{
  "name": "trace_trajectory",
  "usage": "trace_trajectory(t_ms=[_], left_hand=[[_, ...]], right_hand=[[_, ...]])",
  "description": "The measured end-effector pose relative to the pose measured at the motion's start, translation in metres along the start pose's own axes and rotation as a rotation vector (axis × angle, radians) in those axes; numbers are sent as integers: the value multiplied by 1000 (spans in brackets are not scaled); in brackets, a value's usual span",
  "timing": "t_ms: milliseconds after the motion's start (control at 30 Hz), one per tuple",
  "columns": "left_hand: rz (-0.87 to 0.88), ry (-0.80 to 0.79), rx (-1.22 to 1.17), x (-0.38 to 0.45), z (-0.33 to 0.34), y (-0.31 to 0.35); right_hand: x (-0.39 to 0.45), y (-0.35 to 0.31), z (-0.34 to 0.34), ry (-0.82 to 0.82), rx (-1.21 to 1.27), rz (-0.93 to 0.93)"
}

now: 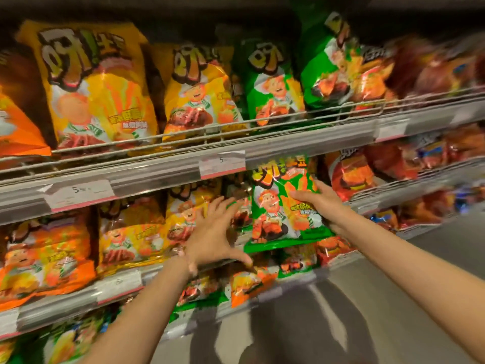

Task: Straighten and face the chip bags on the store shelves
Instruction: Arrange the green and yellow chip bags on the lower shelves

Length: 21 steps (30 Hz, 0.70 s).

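A: We see the right hand (319, 203) with fingers curled round the green bag's (278, 206) right edge, the bag upright, long axis vertical, in front of the middle shelf (157, 177).

B: Left hand (212, 232) nearer the gap, fingers spread, holding nothing; the bag sits just right of them.

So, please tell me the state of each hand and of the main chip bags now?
right hand: grips the green bag's right edge
green bag: held up in front of the middle shelf, facing out
left hand: fingers spread, reaching toward the shelf
tilted green bag: top shelf, leaning
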<state>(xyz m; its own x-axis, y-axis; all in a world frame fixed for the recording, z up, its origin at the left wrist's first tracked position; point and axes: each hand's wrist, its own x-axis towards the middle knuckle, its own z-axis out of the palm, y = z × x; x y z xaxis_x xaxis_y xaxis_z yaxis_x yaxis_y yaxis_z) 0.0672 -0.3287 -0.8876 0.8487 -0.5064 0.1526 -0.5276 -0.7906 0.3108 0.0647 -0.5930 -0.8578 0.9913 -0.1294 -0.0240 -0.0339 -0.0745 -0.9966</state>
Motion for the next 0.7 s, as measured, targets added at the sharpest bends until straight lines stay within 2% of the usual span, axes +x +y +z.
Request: trace_trajectory(t_ms=[67, 200, 367, 700], left_hand=[[-70, -24, 284, 16, 28, 6], [-280, 39, 488, 33, 58, 14], [-391, 50, 561, 39, 66, 22], [-457, 35, 632, 47, 77, 20]], right_hand=[[13, 5, -27, 51, 5, -24], [40, 6, -60, 99, 47, -86], [73, 8, -73, 94, -5, -132], [124, 37, -73, -7, -47, -27]])
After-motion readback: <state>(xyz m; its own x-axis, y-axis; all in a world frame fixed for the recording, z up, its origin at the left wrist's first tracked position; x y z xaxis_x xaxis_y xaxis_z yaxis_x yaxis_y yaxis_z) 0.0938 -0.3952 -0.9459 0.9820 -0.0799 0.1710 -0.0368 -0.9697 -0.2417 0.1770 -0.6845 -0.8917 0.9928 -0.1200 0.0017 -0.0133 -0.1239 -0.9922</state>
